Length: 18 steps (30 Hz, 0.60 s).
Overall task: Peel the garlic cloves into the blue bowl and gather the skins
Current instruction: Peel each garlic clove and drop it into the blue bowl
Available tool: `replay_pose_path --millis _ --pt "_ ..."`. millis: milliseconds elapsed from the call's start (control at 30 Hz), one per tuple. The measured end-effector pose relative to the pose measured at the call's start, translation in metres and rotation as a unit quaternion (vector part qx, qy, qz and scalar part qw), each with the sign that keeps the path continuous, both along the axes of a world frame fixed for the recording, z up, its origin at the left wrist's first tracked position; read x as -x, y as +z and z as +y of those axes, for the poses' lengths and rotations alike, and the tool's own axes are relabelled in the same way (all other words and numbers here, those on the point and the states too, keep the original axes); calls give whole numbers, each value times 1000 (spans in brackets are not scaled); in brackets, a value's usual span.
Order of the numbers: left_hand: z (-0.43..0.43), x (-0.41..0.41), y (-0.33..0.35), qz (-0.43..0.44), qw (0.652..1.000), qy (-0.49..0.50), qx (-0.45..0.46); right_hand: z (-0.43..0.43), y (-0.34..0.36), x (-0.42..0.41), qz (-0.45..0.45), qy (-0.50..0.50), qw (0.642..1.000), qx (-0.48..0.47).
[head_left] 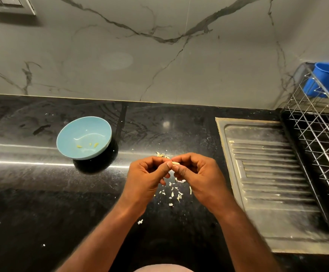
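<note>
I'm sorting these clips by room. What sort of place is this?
Most likely a home kitchen: a black stone countertop meets a steel sink drainboard, a wire dish rack stands at the right, and the left hand and right hand pinch a garlic clove near a blue bowl.

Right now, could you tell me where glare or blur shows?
Head view: a glare streak crosses the black countertop beside the blue bowl; forearms blur near the bottom edge; left hand, right hand and garlic clove are sharp.
</note>
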<state>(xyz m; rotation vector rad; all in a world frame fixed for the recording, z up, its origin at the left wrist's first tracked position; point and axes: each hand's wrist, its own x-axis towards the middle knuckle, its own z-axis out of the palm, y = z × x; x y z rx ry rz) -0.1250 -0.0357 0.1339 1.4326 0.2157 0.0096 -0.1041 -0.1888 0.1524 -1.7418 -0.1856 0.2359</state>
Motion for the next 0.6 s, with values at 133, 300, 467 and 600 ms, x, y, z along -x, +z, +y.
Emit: replay_pose_path --millis 133,300,467,600 --pt "4 -1 5 12 999 -30 12 -3 1 -2 -8 -11 1000 -11" --pt "5 -2 12 16 997 -71 23 -6 1 -2 -16 -5 1000 -11" --pt "3 -3 15 19 998 -58 36 -5 0 -1 -18 -9 999 -27" --pt "-1 1 9 63 997 -21 46 -1 -7 3 -2 -8 1000 -23"
